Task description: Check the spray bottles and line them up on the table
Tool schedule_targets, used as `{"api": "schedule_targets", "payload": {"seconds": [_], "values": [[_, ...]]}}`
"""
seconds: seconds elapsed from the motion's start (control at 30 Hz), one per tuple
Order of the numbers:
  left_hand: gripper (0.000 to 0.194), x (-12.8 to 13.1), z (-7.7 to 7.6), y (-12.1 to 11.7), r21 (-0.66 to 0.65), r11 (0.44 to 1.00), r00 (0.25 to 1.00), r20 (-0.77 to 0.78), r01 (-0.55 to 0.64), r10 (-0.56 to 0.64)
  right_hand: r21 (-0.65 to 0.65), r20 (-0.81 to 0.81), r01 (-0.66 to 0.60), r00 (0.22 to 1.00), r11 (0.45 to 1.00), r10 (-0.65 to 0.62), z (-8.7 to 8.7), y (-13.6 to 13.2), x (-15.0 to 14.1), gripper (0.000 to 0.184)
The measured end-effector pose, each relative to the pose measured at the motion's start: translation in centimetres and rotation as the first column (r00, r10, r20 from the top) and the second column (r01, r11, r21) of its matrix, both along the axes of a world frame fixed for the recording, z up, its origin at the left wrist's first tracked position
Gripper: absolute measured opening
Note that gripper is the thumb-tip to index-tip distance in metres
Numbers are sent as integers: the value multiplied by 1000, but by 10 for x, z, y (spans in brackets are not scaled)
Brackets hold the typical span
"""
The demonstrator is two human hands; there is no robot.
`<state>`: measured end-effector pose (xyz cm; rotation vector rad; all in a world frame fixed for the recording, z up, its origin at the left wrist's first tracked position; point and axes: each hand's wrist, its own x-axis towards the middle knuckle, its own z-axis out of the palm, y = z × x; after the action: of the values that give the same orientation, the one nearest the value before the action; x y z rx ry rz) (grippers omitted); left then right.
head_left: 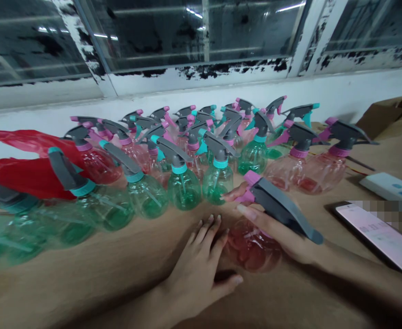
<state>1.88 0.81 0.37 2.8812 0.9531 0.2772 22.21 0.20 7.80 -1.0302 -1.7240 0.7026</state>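
A clear pink spray bottle (254, 249) with a grey and pink trigger head stands close in front of me. My right hand (276, 224) is wrapped round its neck below the trigger. Beside it, my left hand (201, 265) lies on the tabletop with its fingers stretched out, close to the bottle's left side and holding nothing. Just beyond my hands stand a green spray bottle (218, 185) and another green spray bottle (184, 189), both with turquoise collars and grey heads.
Many more pink and green spray bottles crowd toward the wall. A red plastic bag (29, 178) lies at the left. On the right are a lit phone (375, 233), a white and blue box (391, 185) and a cardboard box (386, 116). Windows rise behind.
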Motion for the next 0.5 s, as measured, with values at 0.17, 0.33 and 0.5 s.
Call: {"api": "schedule_targets", "payload": {"seconds": [0.17,0.33,0.5], "values": [[68,-1,-3,0,-1,1000,999,33,8,-7,35,43,-1,999,999,-1,2,2,1,11],[68,-1,-2,1,-12,1000,1000,21,9,-9,5,114,0,993,1000,-1,4,4,2,25],[68,0,1,1,-8,1000,1000,-3,11,-11,12,123,42,991,999,-43,-3,3,6,26]]}}
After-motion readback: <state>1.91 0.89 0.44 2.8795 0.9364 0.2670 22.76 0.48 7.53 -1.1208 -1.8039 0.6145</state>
